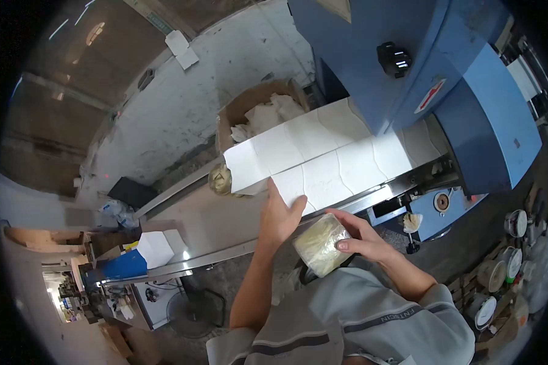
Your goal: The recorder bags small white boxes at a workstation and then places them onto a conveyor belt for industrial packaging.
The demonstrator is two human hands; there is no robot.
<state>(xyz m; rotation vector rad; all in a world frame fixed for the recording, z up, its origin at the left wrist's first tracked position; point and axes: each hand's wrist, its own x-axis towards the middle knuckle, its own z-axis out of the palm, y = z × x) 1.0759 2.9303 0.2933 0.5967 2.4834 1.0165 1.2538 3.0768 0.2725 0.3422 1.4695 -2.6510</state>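
Note:
White sheets with wavy edges (pixel 323 159) lie overlapped in two rows along a conveyor-like bed that runs from under a blue machine. My left hand (pixel 279 214) is at the near edge of these sheets, its thumb and fingers apart, fingertips at the edge of one sheet. Close to my body, my right hand (pixel 366 238) grips a pale yellow, shiny block that looks wrapped in clear film (pixel 320 244). Its thumb presses on the top, and the other fingers are partly hidden. A crumpled yellowish bundle (pixel 220 179) sits by the far-left end of the sheets.
The blue machine (pixel 371 55) with a black knob stands at the upper right. Behind the bed, a cardboard box (pixel 228 115) holds white scraps. A metal rail (pixel 240 248) edges the near side. Several round tubs (pixel 492 275) stand at the lower right.

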